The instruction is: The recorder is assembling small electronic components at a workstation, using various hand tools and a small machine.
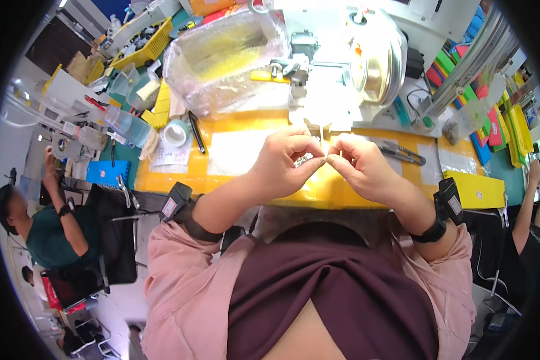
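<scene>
My left hand (285, 161) and my right hand (364, 167) meet over the near edge of the yellow-topped bench, thumbs and forefingers pinched with the tips nearly touching. Whatever is between the fingertips is too small to make out. Some small shiny metal bits (303, 160) show by the left fingers. Just beyond my hands stands a white bench machine (327, 90) with a round, gold-coloured wheel (369, 69), brightly lit. A thin pale upright piece at its near end rises just behind my fingertips.
Left of the machine lies a plastic-wrapped bin (228, 51) with yellow inside. A black pen (196, 132), a tape roll (175, 133) and a clear bottle (126, 126) are at left. A utility knife (402, 153) and a yellow box (475, 191) lie right. People sit at both sides.
</scene>
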`<action>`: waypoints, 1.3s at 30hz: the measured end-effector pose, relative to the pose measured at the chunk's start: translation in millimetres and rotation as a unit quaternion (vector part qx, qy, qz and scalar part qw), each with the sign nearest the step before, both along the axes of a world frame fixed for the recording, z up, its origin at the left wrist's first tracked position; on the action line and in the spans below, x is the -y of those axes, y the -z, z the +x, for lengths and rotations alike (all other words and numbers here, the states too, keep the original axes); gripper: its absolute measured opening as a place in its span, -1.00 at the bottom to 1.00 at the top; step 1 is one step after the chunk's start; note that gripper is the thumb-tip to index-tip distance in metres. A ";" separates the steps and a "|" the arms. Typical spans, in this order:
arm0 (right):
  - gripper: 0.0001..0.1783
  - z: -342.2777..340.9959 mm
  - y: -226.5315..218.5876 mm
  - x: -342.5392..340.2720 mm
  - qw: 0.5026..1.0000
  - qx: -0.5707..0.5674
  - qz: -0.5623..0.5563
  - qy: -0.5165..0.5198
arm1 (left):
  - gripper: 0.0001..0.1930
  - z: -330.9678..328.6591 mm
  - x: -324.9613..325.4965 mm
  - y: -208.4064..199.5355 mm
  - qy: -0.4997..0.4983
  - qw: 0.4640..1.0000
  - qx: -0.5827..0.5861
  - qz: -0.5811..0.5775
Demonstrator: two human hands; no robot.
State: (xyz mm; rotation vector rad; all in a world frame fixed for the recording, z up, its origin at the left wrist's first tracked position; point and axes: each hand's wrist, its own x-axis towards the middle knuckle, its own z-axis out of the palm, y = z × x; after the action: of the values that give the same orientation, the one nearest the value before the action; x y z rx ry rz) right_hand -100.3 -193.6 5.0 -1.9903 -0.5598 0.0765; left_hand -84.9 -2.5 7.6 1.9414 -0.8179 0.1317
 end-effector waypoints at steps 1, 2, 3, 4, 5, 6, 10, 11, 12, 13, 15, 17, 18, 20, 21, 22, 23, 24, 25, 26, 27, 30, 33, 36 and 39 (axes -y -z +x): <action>-0.86 0.5 -2.9 0.1 0.992 -0.099 0.072 -0.003 | -0.91 -2.0 -0.7 -4.5 -0.013 0.998 -0.059 -0.023; -0.86 3.7 0.8 -5.9 0.976 -0.111 0.185 -0.008 | -0.91 -1.0 0.2 -5.0 -0.011 0.998 -0.051 -0.022; -0.86 4.5 -4.4 -11.2 0.977 -0.106 0.185 -0.009 | -0.89 -1.2 2.5 -1.5 -0.002 0.984 -0.122 -0.131; -0.88 4.8 -11.3 -15.8 0.932 -0.217 0.290 -0.014 | -0.86 0.3 4.3 2.1 0.007 0.952 -0.193 -0.238; -0.89 5.5 -15.2 -17.8 0.863 -0.323 0.388 -0.019 | -0.86 4.0 5.4 6.0 0.008 0.953 -0.190 -0.237; -0.91 8.5 -9.9 -19.2 0.842 -0.320 0.434 -0.028 | -0.84 9.3 6.3 8.0 0.007 0.955 -0.167 -0.245; -0.91 6.5 -19.2 -12.6 0.924 -0.135 0.352 0.067 | -0.70 28.7 -17.6 -2.5 -0.116 0.984 -0.075 -0.108; -0.91 9.3 -17.8 -9.2 0.923 -0.135 0.353 0.068 | -0.69 39.7 -24.8 -0.2 -0.144 0.971 -0.139 -0.130; -0.91 12.3 -16.0 -3.8 0.939 -0.107 0.321 0.067 | -0.73 44.9 -23.7 -10.0 -0.148 0.947 -0.249 -0.140; -0.90 13.0 -15.3 -2.3 0.952 -0.081 0.288 0.065 | -0.73 49.0 -21.9 -9.6 -0.151 0.945 -0.252 -0.141; -0.91 12.0 -17.5 -9.0 0.948 -0.094 0.299 0.055 | -0.78 56.6 -7.8 -5.4 -0.061 0.905 -0.365 -0.208; -0.90 11.7 -14.7 -14.4 0.955 -0.128 0.265 0.042 | -0.86 61.5 9.5 -1.6 -0.061 0.884 -0.396 -0.241; -0.90 8.5 -14.1 -18.4 0.951 -0.136 0.274 0.036 | -0.88 63.8 15.0 1.0 -0.054 0.858 -0.419 -0.290; -0.91 4.6 -14.9 -17.6 0.953 -0.140 0.267 0.036 | -0.91 63.0 24.3 1.0 -0.055 0.822 -0.433 -0.366; -0.91 3.8 -15.3 -17.4 0.954 -0.144 0.261 0.035 | -0.91 59.2 24.1 1.1 -0.053 0.823 -0.432 -0.364; -0.90 3.0 -14.3 -14.7 0.956 -0.143 0.251 0.048 | -0.92 52.7 23.5 1.8 -0.076 0.855 -0.371 -0.354; -0.90 3.7 -13.1 -10.1 0.956 -0.140 0.253 0.050 | -0.92 46.8 22.7 2.6 -0.100 0.882 -0.307 -0.343; -0.91 4.2 -11.4 -5.0 0.962 -0.156 0.218 0.047 | -0.92 43.0 20.7 3.8 -0.120 0.916 -0.189 -0.333; -0.91 4.6 -11.6 -3.3 0.967 -0.172 0.182 0.044 | -0.94 45.1 18.0 2.0 -0.118 0.941 -0.058 -0.311; -0.87 11.3 -15.4 -3.7 0.971 -0.192 0.134 0.038 | -0.93 51.8 12.3 -3.8 -0.117 0.965 0.004 -0.236; -0.87 15.6 -18.1 -7.3 0.970 -0.197 0.134 0.040 | -0.91 55.2 8.8 -16.7 -0.117 0.978 0.061 -0.159; -0.85 36.1 -21.3 -25.3 0.966 -0.185 0.176 0.031 | -0.87 65.2 9.5 -33.9 -0.039 0.984 -0.064 -0.159; -0.85 48.5 -24.8 -41.0 0.949 -0.178 0.250 0.072 | -0.80 65.9 -0.6 -45.5 0.054 0.951 -0.212 -0.217; -0.82 57.8 -24.6 -52.1 0.917 -0.221 0.298 0.144 | -0.78 69.6 -14.4 -38.3 0.138 0.893 -0.319 -0.287; -0.80 70.1 -17.7 -53.3 0.910 -0.190 0.320 0.183 | -0.76 56.1 -22.5 -22.4 0.218 0.823 -0.381 -0.361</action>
State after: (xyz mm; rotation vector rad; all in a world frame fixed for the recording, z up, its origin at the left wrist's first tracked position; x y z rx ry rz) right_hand -30.2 -140.4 22.7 -1.3512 0.0570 0.0394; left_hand -28.8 20.0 30.0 0.9057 -0.5184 -0.5211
